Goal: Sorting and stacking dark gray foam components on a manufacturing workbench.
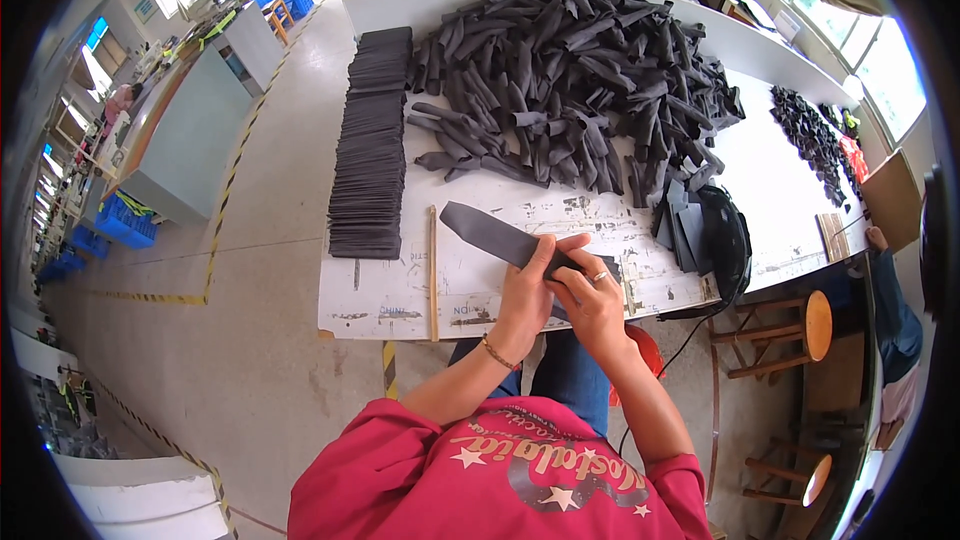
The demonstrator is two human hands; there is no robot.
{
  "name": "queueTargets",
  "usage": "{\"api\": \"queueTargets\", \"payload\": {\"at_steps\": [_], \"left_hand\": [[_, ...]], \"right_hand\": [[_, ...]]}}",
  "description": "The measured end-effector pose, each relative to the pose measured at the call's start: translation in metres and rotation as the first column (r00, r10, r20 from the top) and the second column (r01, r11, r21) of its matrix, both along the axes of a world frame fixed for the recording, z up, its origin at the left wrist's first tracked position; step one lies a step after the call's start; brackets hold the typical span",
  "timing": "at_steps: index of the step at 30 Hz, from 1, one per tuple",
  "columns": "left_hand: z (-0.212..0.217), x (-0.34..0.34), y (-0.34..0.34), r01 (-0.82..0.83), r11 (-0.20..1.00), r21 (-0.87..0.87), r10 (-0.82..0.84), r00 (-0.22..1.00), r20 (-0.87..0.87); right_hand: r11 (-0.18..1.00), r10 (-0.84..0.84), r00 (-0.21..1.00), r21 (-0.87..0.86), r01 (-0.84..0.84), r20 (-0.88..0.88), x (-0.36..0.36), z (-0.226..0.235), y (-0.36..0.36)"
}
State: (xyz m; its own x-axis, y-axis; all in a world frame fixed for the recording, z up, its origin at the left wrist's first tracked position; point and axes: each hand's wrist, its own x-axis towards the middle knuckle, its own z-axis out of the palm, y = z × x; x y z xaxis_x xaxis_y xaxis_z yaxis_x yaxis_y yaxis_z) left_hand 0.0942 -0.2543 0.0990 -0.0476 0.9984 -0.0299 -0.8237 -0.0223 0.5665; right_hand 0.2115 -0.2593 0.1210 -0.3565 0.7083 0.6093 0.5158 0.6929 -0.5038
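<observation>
Dark grey fabric strip [500,235] sits pinched between both your hands at the near edge of the white worktable [780,190], just above your lap. Your left hand [528,285] is closed around the strip's near end, thumb over the top; your right hand [592,292], ring on one finger, is curled shut on the same end from the other side, fingertips touching the left hand's. Long axis of the strip runs from your hands up and to the left, its free end lying flat on the worktable, pointing toward the thin wooden stick [433,275]. Both hands are equally close to the gripped end; the left is the nearer one to the free end. Left of the stick, a neat row of stacked flat dark pieces [370,155] runs away from you along the table's left edge. Beyond the strip, well apart from your hands, a large loose heap of folded dark strips [580,70] covers the far half of the worktable. Right of your hands, a few flat grey pieces [680,225] lean against a black bag [728,235].
</observation>
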Motion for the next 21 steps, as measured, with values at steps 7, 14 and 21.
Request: {"api": "queueTargets", "payload": {"at_steps": [7, 14, 21], "left_hand": [[-0.002, -0.011, 0.003, -0.001, 0.999, -0.05, 0.003, 1.0, 0.029], [0.019, -0.021, 0.004, -0.028, 1.0, -0.006, 0.028, 0.987, 0.159], [0.014, -0.017, 0.008, -0.159, 0.987, 0.034, 0.149, 0.967, 0.205]], "right_hand": [[0.993, 0.028, 0.995, -0.12, -0.016, 0.1, 0.007, 0.012, -0.006], [0.996, 0.089, 0.994, 0.003, -0.09, 0.069, 0.024, 0.009, -0.001], [0.987, 0.103, 0.995, 0.122, -0.101, -0.007, 0.014, 0.01, 0.001]]}}
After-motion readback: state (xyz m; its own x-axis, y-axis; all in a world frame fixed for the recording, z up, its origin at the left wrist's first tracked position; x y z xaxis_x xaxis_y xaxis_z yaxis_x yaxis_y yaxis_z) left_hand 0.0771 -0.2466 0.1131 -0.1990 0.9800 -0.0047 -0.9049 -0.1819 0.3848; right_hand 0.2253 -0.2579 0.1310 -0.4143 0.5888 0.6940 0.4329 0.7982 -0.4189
